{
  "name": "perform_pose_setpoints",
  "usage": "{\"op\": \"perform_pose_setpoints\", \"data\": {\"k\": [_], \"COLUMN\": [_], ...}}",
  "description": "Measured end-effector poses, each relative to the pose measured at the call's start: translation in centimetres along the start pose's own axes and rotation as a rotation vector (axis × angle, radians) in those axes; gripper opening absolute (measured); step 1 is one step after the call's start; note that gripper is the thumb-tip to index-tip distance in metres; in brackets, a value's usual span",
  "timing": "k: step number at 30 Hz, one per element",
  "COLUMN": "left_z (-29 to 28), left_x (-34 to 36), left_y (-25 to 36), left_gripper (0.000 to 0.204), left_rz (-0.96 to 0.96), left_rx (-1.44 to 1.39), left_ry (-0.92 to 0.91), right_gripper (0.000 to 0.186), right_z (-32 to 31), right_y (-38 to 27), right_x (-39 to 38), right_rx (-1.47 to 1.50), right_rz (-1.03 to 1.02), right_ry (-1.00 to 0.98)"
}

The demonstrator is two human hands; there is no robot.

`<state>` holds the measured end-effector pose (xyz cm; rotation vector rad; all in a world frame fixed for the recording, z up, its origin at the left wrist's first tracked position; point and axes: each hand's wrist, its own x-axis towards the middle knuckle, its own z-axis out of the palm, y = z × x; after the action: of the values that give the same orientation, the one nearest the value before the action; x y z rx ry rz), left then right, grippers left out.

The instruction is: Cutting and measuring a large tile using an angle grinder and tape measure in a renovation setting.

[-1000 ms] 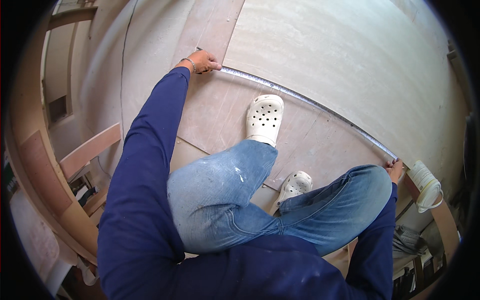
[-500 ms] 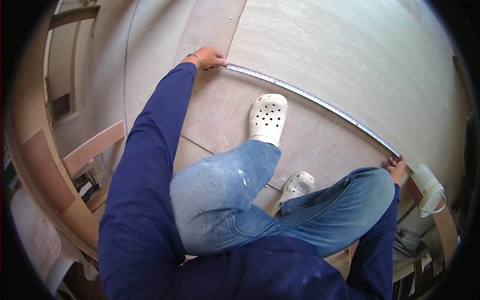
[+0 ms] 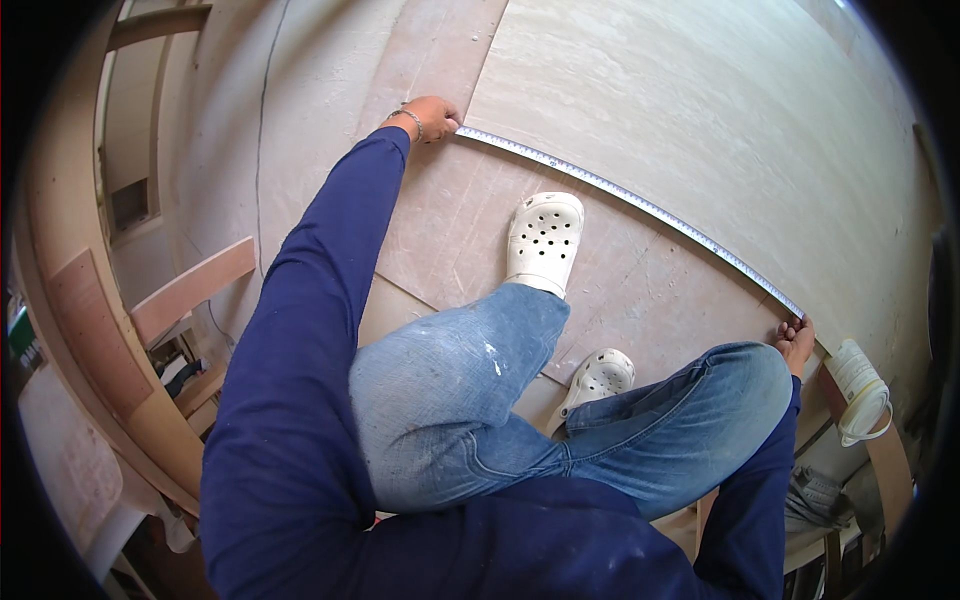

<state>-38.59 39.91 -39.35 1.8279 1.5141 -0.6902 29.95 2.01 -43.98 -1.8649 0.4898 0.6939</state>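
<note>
A white measuring tape [image 3: 630,205] is stretched along the near edge of a large beige sheet with a faint grain [image 3: 690,110]. My left hand [image 3: 433,118], arm reaching far out, pinches one end of it at the sheet's left corner. Low on the right, my right hand [image 3: 796,342] grips the tape's other end beside my knee; its fingers are partly hidden, and no tape case can be made out. Beneath the tape lies a pinkish-brown board [image 3: 460,215], where my foot in a white clog [image 3: 546,240] is planted.
Right of my right hand, a white tub with a handle [image 3: 862,395] rests on a wooden plank [image 3: 890,455]. Wooden framing [image 3: 135,340] and a short plank [image 3: 195,288] stand at the left. Another white clog [image 3: 600,376] is under my bent knee.
The whole view has shifted slightly, so things sit a little further right and lower. Both hands keep their hold on the tape, which stays along the sheet's edge.
</note>
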Motion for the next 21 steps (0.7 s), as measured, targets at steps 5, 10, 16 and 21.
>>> {"op": "perform_pose_setpoints", "data": {"k": [5, 10, 16, 21], "left_z": [-0.2, 0.0, 0.2, 0.3], "left_x": [-0.1, 0.3, 0.3, 0.7], "left_y": [0.2, 0.8, 0.4, 0.7], "left_gripper": [0.025, 0.024, 0.024, 0.023], "left_rz": [0.013, -0.013, -0.004, -0.021], "left_rx": [0.01, 0.029, 0.112, 0.113], "left_ry": [-0.005, -0.022, 0.012, -0.004], "right_gripper": [0.019, 0.019, 0.018, 0.017], "right_z": [0.4, 0.0, 0.5, 0.3], "right_y": [0.0, -0.2, 0.0, -0.1], "right_x": [-1.2, -0.9, -1.1, -1.1], "right_rx": [-0.036, -0.017, -0.039, -0.052], "right_rz": [0.008, 0.012, 0.014, -0.004], "right_ry": [-0.055, -0.068, -0.042, -0.029]}}
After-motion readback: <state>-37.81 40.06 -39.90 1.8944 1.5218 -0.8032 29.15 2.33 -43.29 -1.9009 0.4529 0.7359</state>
